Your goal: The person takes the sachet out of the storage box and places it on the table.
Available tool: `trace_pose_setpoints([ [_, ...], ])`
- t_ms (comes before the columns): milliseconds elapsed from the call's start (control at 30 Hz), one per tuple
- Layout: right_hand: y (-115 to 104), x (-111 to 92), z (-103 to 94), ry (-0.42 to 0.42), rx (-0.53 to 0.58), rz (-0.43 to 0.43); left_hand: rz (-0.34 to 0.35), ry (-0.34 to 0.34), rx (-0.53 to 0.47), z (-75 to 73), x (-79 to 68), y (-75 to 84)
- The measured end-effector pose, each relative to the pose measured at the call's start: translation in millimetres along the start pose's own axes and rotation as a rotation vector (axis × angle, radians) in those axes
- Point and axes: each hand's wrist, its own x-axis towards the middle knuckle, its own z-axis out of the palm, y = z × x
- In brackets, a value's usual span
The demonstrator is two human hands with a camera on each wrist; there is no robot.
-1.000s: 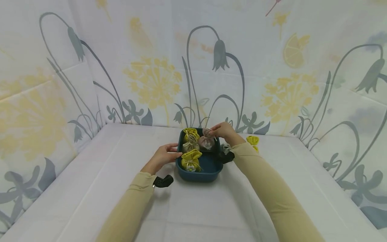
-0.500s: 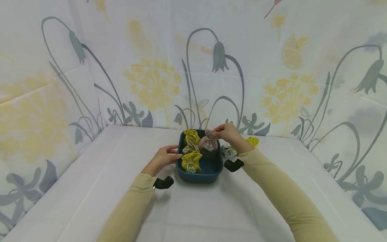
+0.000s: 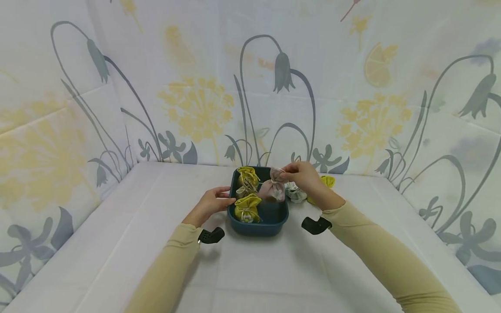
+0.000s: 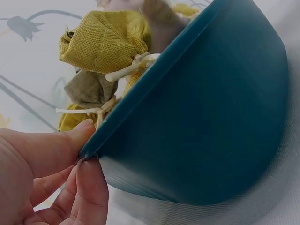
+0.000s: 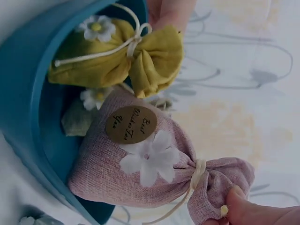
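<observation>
A: What takes up most of the scene?

B: A pale cloth backdrop (image 3: 250,95), printed with grey bellflowers and yellow blooms. In front of it lies a white-covered table (image 3: 254,278).

A: And on the table?

B: A deep blue container (image 3: 258,229) with rounded corners, its longer side running away from the person. The left hand (image 3: 211,201) pinches its left rim, thumb at the upper edge, fingers bent against the outside.

A: Where is the right hand (image 3: 305,176)?

B: At the container's right side, thumb and fingers pinching the gathered top of a pink pouch (image 3: 272,191).

A: How does that pouch point?

B: Nearly upright, top end up and leaning slightly right, long axis running down to a wide base. The base shows inside the rim; whether it touches the floor there, I cannot tell.

A: What else is inside?

B: Three pouches line the left: a far yellow pouch (image 3: 248,175), a grey-brown pouch (image 3: 243,192), a near yellow pouch (image 3: 247,209). Outside, to the right, are a pale grey pouch (image 3: 296,194) and another yellow pouch (image 3: 327,181), partly hidden.

A: Smallest details?

B: On the pink pouch, a white flower (image 5: 147,157), a round brown label (image 5: 131,124) and a cream cord (image 5: 198,174).
</observation>
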Motion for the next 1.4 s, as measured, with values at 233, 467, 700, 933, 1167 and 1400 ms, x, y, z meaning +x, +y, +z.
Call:
trace_pose_setpoints([
  [233,-5,-21,-0.5,-0.01,0.02,-0.075,-0.006,0.01,-0.01,0.8,-0.8,-0.2],
  [467,-4,-35,-5.6,0.014,0.028,-0.112,-0.006,0.012,0.004,1.5,-0.9,0.0],
  [700,-7,-50,-20.4,0.05,0.0,-0.101,-0.009,0.014,0.009,0.3,-1.0,0.5],
  [933,4,-57,-34.3,0.114,-0.041,-0.09,-0.011,0.005,0.008,0.4,-0.5,0.4],
  [1167,19,-62,-47.3,0.149,-0.049,-0.075,-0.014,0.011,0.006,1.0,0.0,0.0],
  [1400,33,-62,-54.4,0.17,-0.039,-0.053,-0.011,0.009,0.001,0.7,-0.7,0.0],
])
